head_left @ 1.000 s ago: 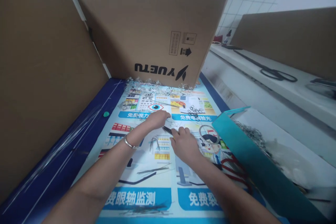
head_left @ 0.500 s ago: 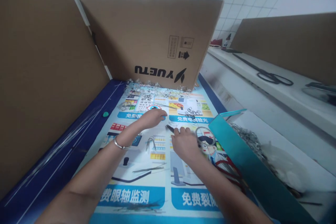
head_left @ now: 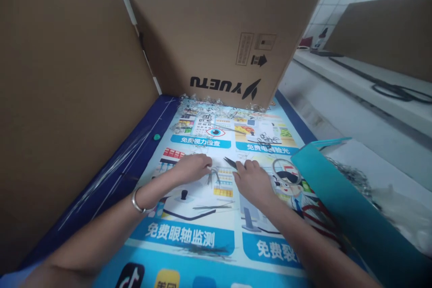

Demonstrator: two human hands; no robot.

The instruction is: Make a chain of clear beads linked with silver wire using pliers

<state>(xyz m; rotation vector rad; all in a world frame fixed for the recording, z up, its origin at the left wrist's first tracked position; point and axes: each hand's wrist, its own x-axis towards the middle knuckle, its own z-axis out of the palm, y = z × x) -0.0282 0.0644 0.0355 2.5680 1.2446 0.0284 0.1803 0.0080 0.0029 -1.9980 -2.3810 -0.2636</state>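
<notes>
My right hand [head_left: 254, 182] is closed round a pair of pliers; their narrow dark jaws [head_left: 230, 162] point left and look slightly parted. My left hand [head_left: 193, 168] has its fingertips pinched together beside a small bunch of bent wires [head_left: 213, 176]. Whether it grips one of those wires is too small to tell. Nearer to me, several straight wire pieces [head_left: 216, 207] lie on the printed poster sheet [head_left: 238, 216], with another pile of wires [head_left: 205, 249] below them. Beyond the right hand sits a cluster of small dark wire loops [head_left: 268, 139].
A coil of wire [head_left: 286, 171] lies right of my right hand. The teal box [head_left: 337, 207] holds tangled wire [head_left: 353, 177] and a clear plastic bag [head_left: 405, 216]. Shiny wire pieces [head_left: 216, 105] lie along the foot of the cardboard panel [head_left: 209, 36]. Another panel [head_left: 67, 76] stands at left.
My left hand has come back towards me, from near the printed eye to beside the bent wires. The right hand still holds the pliers, shifted slightly left. The camera view has shifted.
</notes>
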